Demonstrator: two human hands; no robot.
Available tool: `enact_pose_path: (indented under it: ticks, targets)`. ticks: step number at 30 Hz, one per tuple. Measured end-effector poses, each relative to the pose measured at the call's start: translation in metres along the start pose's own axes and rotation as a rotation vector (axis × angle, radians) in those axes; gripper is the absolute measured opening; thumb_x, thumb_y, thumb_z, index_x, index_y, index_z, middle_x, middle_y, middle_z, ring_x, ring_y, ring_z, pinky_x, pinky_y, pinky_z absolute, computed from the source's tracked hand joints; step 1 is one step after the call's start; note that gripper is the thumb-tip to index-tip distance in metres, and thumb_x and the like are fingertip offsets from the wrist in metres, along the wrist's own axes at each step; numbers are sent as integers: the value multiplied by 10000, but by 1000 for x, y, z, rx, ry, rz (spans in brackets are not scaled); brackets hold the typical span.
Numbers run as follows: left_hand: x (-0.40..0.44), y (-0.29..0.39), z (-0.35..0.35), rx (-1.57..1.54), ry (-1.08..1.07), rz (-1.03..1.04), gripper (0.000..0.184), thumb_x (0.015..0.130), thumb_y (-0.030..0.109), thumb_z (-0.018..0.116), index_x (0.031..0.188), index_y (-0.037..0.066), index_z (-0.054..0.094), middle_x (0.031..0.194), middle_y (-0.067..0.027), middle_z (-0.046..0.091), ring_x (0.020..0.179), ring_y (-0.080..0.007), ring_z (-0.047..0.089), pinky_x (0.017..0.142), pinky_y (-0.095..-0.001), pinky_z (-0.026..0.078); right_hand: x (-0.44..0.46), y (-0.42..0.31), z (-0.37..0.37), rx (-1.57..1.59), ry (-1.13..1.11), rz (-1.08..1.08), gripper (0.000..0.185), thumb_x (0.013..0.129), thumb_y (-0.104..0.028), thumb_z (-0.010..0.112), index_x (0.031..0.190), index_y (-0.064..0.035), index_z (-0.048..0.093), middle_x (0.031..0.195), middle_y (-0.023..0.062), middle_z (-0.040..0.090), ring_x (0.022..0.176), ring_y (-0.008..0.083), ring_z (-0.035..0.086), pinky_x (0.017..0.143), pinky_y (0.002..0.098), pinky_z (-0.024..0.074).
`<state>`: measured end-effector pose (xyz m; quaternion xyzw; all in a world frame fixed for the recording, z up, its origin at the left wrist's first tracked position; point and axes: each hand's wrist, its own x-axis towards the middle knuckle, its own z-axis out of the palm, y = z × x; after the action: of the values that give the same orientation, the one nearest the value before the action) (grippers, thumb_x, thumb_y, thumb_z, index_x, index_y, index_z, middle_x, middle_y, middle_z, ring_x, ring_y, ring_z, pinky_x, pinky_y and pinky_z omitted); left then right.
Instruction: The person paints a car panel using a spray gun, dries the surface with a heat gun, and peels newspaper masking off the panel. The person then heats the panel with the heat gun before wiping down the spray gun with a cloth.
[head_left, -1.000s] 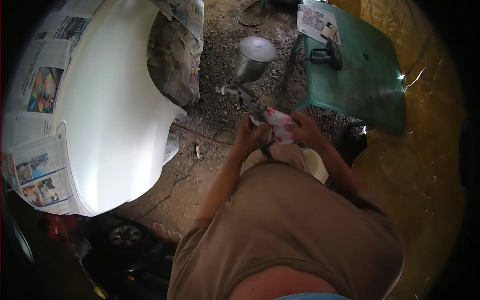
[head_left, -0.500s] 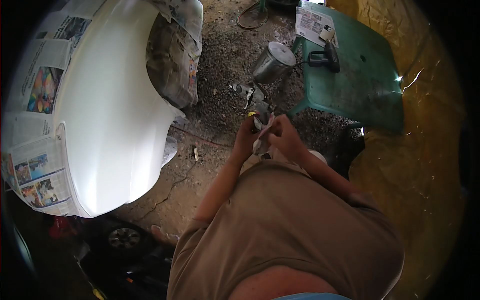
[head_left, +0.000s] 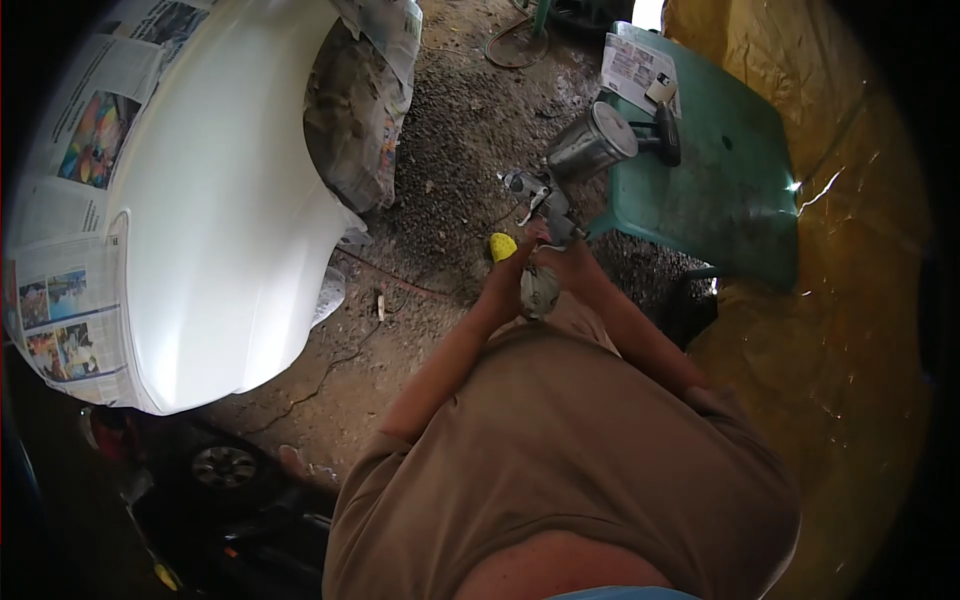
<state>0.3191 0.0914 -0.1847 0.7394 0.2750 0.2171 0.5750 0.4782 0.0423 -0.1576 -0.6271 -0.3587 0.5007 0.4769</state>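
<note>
A spray gun point(head_left: 552, 203) with a silver metal cup point(head_left: 592, 142) tilted to the right is in front of my body. My right hand point(head_left: 568, 266) is closed around the handle area, with a pale crumpled cloth point(head_left: 539, 291) hanging beneath it. Close beside it, my left hand point(head_left: 508, 283) is closed on part of the cloth; its fingers are partly hidden. A yellow round object point(head_left: 502, 247) shows at the left hand's fingertips. The two hands are nearly touching.
On the left stands a white car panel point(head_left: 220, 200) edged with newspaper. A green table point(head_left: 710, 170) on the right holds a heat gun point(head_left: 667, 134), a newspaper sheet point(head_left: 632, 68) and a small phone-like object point(head_left: 660, 88). A hose point(head_left: 405, 284) crosses the gravel floor.
The cup and spray gun have shifted right and tilted further. My hands have drawn together, and the cloth has gone from spread out to bunched beneath them. The whole view has shifted slightly.
</note>
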Motion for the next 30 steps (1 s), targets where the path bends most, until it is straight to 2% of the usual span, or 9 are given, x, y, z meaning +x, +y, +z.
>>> enact_pose_path:
  ticks: [4, 7, 10, 13, 16, 22, 25, 28, 30]
  targets:
    - [-6, 11, 0, -782, 108, -231, 577, 787, 40, 687, 1320, 4, 468, 1232, -150, 596, 1099, -266, 609, 916, -347, 477, -8, -14, 3, 222, 33, -4, 357, 849, -160, 650, 1159, 17, 634, 1070, 37, 646, 977, 117, 591, 819, 296, 475]
    - [-2, 23, -3, -666, 141, -398, 398, 861, 71, 638, 1234, -8, 521, 1197, -105, 596, 1027, -196, 596, 881, -325, 477, -1, -6, 8, 285, 118, -152, 344, 878, -162, 633, 1165, 28, 627, 1079, 51, 647, 979, 128, 598, 855, 289, 467]
    - [-4, 20, 3, 62, 348, 246, 282, 890, 48, 593, 1170, 17, 595, 1140, -92, 608, 987, -153, 586, 844, -311, 494, -3, -12, 9, 215, 48, -202, 418, 908, -87, 563, 1300, 52, 522, 1223, 128, 609, 1169, 225, 588, 979, 338, 446]
    - [-10, 33, -3, -237, 146, -114, 267, 936, 110, 576, 1190, 29, 592, 1065, -60, 629, 944, -124, 586, 810, -289, 487, -13, -12, 16, 410, 64, -121, 299, 940, -144, 587, 1199, 2, 615, 1126, 73, 635, 1069, 166, 614, 925, 309, 469]
    - [-14, 39, -1, -600, 162, -242, 281, 956, 131, 572, 1218, 30, 584, 1025, -31, 640, 910, -94, 579, 798, -267, 476, -27, -26, 11, 379, -5, -94, 377, 977, -146, 500, 1315, 21, 522, 1212, 128, 613, 1136, 206, 597, 976, 346, 454]
    - [-4, 17, 5, -734, 193, -279, 174, 938, 157, 615, 1060, 36, 587, 979, -14, 611, 892, -76, 562, 779, -248, 469, -28, -22, 18, 548, -62, -95, 381, 991, -199, 532, 1320, -8, 522, 1264, 89, 591, 1116, 189, 606, 966, 349, 464]
    - [-1, 11, 16, -778, 274, -268, 133, 920, 167, 642, 958, 53, 583, 954, -32, 612, 855, -95, 573, 752, -254, 470, -30, -30, 13, 359, -85, -136, 469, 1028, -305, 481, 1384, -3, 439, 1287, 140, 572, 1150, 207, 580, 960, 329, 468]
    - [-5, 5, 9, -177, 311, -192, 151, 932, 179, 619, 953, 31, 593, 922, -56, 624, 818, -107, 576, 720, -274, 472, -43, -47, 23, 373, -29, -196, 539, 1033, -332, 466, 1438, 2, 347, 1354, 158, 529, 1159, 221, 578, 970, 335, 468]
    - [-6, 11, 12, -22, 341, -94, 215, 949, 213, 605, 960, -2, 618, 880, -63, 631, 815, -114, 599, 699, -316, 480, -44, -43, 25, 312, -31, -244, 564, 1034, -350, 458, 1451, 2, 316, 1371, 162, 517, 1156, 232, 583, 975, 343, 469]
